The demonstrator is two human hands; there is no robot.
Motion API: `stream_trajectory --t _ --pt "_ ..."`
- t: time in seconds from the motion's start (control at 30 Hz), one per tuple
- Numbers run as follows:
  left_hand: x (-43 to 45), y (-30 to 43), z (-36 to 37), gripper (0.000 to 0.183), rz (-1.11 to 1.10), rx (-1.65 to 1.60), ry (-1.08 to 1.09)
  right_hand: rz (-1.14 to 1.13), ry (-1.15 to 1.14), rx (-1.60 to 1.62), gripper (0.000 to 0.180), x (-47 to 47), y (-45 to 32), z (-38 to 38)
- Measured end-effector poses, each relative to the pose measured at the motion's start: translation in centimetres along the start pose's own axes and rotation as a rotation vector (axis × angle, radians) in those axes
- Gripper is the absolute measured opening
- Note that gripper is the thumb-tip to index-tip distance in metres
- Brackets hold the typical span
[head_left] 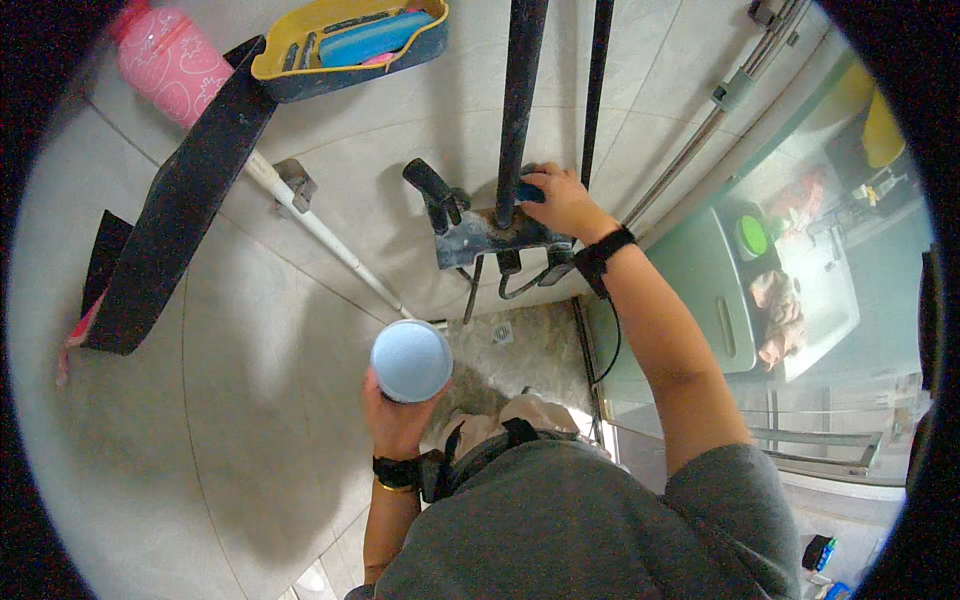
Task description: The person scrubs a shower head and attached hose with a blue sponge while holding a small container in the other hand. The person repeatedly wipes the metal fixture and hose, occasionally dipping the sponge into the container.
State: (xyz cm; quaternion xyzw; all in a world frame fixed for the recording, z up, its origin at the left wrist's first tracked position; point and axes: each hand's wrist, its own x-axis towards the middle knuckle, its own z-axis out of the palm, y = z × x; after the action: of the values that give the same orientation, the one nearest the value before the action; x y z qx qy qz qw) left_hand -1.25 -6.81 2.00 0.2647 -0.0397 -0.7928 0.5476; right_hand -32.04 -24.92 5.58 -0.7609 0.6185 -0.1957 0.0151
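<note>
My left hand point(405, 424) holds a round light-blue cup point(411, 361), its open mouth facing up. The cup's inside looks pale and even; whether there is liquid in it I cannot tell. Further forward, my right hand point(568, 201) has its fingers curled over a dark bluish object point(532, 190) on top of a dark wall-mounted shower fixture point(484, 238). The fingers hide most of that object, possibly a knob. Beside it a black vertical pipe point(519, 112) rises from the fixture. A short black nozzle point(424, 177) sticks out at the fixture's left end.
A black shelf point(180, 202) on the left wall bears a pink bottle point(169, 64). Nearby are a yellow-and-grey tray point(352, 86) with a blue item and a white pole point(337, 244). A glass panel point(675, 247) stands right; a floor drain point(502, 333) lies below.
</note>
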Motion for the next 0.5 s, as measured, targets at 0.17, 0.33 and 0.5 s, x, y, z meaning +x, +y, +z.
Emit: stream_trajectory --t 0.17,0.33,0.5 --pt "1.2 -0.7 2.0 0.057 0.01 0.321 -0.078 0.053 0.072 0.26 0.043 -1.9 0.8 -0.8" --pt "2.9 -1.8 3.5 0.059 -0.177 0.117 -0.069 0.049 0.222 0.031 0.039 -2.9 -0.7 0.6" --pt "4.4 -2.7 4.6 0.058 -0.157 0.089 -0.161 0.171 0.29 0.528 0.042 -6.5 -4.7 -2.6"
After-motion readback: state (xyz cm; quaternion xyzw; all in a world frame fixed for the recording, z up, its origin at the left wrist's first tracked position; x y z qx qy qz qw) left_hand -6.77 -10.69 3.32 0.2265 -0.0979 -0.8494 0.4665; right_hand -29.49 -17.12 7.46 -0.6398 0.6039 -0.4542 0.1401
